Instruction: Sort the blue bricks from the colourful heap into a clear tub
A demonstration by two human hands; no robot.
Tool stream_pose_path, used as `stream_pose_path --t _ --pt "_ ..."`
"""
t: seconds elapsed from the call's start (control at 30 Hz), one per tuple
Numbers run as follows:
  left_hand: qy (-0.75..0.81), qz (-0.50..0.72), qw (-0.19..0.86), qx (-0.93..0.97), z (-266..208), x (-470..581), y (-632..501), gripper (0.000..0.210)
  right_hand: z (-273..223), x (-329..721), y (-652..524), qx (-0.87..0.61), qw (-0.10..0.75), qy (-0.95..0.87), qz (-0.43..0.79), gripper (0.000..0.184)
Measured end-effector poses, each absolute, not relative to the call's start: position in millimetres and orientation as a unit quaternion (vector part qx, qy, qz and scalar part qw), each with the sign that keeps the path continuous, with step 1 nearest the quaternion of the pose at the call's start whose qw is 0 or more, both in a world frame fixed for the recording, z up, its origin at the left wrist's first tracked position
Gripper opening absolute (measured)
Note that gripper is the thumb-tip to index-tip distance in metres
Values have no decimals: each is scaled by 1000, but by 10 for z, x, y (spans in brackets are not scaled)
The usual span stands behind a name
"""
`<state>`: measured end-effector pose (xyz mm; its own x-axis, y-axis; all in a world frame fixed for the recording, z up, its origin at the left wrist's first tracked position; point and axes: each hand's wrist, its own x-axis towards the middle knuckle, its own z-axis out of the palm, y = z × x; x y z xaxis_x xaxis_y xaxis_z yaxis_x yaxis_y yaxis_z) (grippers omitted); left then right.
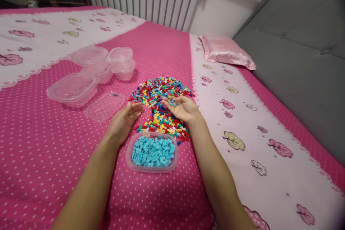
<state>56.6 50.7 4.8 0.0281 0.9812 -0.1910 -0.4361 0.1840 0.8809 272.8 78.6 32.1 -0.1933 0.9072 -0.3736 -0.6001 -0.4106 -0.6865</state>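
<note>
Palm up above the pile, my right hand (183,108) cradles several light blue toy building bricks (173,103) on its half-curled fingers. My left hand (126,119) hovers at the pile's left edge, its fingers loosely bent and apart, with nothing visible in it. Between and beyond the hands spreads a heap of mixed small bricks (159,88) in red, yellow, blue, green and white. Nearer to me, a clear plastic container (176,160) stands without a lid. Light blue bricks (152,152) fill it.
Several clear lidded containers stand at the left, among them a large one (72,88) and a small one (121,57). A loose clear lid (104,107) lies by my left hand. A pink pillow (226,52) rests near the grey headboard (293,43). Everything sits on a pink dotted bedspread (161,201).
</note>
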Motion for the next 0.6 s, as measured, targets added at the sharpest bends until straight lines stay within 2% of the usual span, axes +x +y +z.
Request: stream_pose_path --t 0.17,0.37,0.6 --pt "424 554 642 318 50 571 505 32 400 2704 730 -369 496 -213 757 21" --pt "421 556 646 310 40 572 512 32 596 2600 565 -331 428 -321 777 33" --pt "415 545 659 312 64 576 485 30 748 2370 281 -265 333 -428 797 29"
